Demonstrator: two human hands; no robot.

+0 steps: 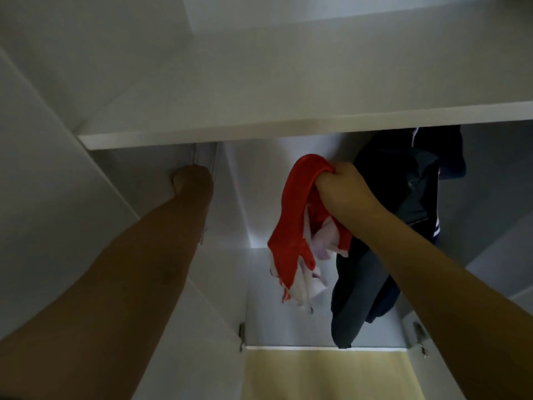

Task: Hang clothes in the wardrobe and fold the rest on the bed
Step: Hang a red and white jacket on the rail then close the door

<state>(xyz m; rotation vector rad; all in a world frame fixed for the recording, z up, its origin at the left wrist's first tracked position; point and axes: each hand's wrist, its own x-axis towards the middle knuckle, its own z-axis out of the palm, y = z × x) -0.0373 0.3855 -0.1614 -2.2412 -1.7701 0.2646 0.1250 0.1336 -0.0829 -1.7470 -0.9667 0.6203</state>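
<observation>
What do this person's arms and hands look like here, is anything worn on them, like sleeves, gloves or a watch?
Both arms are bare along all that shows, with no sleeve in view. The left hand and right hand wear no gloves, and no watch, bracelet or ring shows from this side. The lighting is dim, so small details are hard to tell.

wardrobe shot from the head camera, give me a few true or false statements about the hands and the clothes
1. The right hand grips a red and white garment. True.
2. The left hand holds a hanger. False: no hanger shows; it is raised against the white wardrobe panel.
3. Dark navy clothes hang right of the red garment. True.
4. The red garment lies folded on the white shelf. False: it dangles below the shelf from the right hand.
</observation>
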